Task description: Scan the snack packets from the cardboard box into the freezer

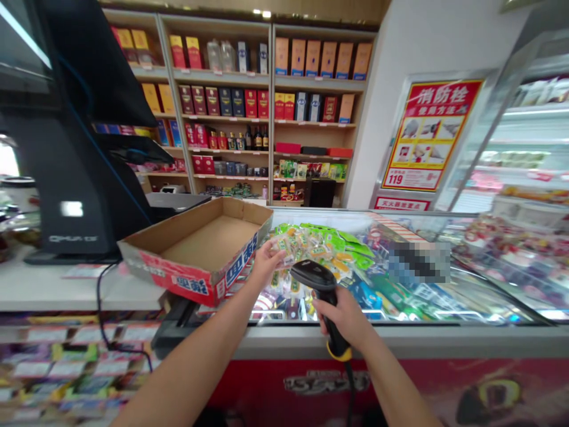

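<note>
My left hand pinches a bunch of small green and yellow snack packets, held above a glass-topped freezer. My right hand is closed around the grip of a black handheld barcode scanner with a yellow collar and a dark cable. The scanner's head points forward at the packets, close to them. To the left of my left hand, a shallow cardboard tray with red and blue print rests on the counter, and its inside looks bare.
A white counter holds a black checkout terminal at left. Behind stand wooden shelves of boxed bottles. A red-framed fire hydrant poster hangs at right, beside a glass display case of goods.
</note>
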Action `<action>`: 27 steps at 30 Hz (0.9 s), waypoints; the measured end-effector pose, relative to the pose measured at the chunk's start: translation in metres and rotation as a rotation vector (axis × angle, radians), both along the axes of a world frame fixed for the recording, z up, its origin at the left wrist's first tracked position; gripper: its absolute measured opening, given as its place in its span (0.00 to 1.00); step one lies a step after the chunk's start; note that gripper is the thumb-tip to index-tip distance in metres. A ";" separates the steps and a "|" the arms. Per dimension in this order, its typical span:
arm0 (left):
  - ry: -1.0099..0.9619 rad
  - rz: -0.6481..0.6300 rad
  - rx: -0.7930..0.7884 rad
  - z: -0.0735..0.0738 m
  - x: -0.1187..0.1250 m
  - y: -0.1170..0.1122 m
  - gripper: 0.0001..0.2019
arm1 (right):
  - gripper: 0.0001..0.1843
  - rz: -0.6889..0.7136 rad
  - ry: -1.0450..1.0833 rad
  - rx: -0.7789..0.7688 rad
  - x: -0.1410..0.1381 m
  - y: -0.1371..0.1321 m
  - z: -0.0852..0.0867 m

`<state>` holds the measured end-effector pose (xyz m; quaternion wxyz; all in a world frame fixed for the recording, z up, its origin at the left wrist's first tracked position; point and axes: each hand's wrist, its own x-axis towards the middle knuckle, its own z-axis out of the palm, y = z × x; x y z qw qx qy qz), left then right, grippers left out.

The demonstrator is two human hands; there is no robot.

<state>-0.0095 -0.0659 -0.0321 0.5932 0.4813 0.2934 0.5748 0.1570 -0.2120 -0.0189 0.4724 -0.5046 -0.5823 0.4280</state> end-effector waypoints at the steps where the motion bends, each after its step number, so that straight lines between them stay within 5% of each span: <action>1: -0.006 0.002 0.005 0.000 0.000 0.000 0.35 | 0.12 -0.001 0.000 0.001 -0.001 0.000 0.000; 27: 0.045 0.043 0.055 -0.009 0.001 0.007 0.36 | 0.14 -0.022 0.106 -0.030 -0.004 -0.005 -0.002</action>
